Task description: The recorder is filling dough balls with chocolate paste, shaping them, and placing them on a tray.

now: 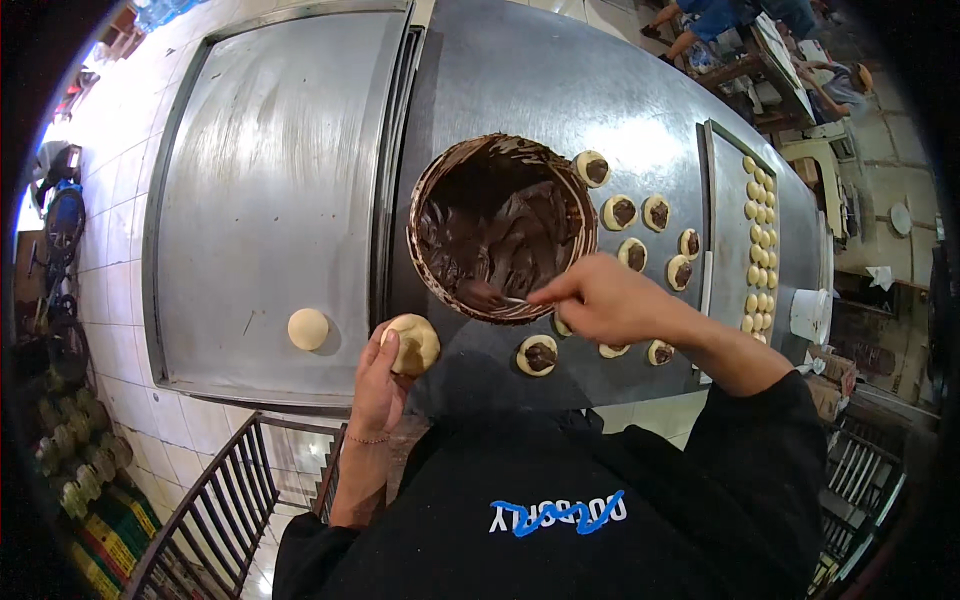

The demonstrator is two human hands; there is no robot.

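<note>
In my left hand (378, 385) I hold a round piece of dough (415, 345), pale and smooth, beside the near edge of the table. My right hand (605, 300) grips the handle of a spoon (512, 300), whose bowl is smeared with brown paste at the near inside wall of a large round tub (590, 215). Thick dark chocolate-coloured paste (510, 235) coats the tub's inside. Several dough rounds topped with dark paste lie right of the tub, such as one dough round (537, 355) at its near side. My right hand partly hides some of them.
A large metal tray (270, 130) lies at the left with one plain dough ball (308, 329) on it. Another tray (712, 180) at the right holds rows of small dough balls (760, 240). A dark metal railing (225, 500) stands at the lower left. People are at the far right.
</note>
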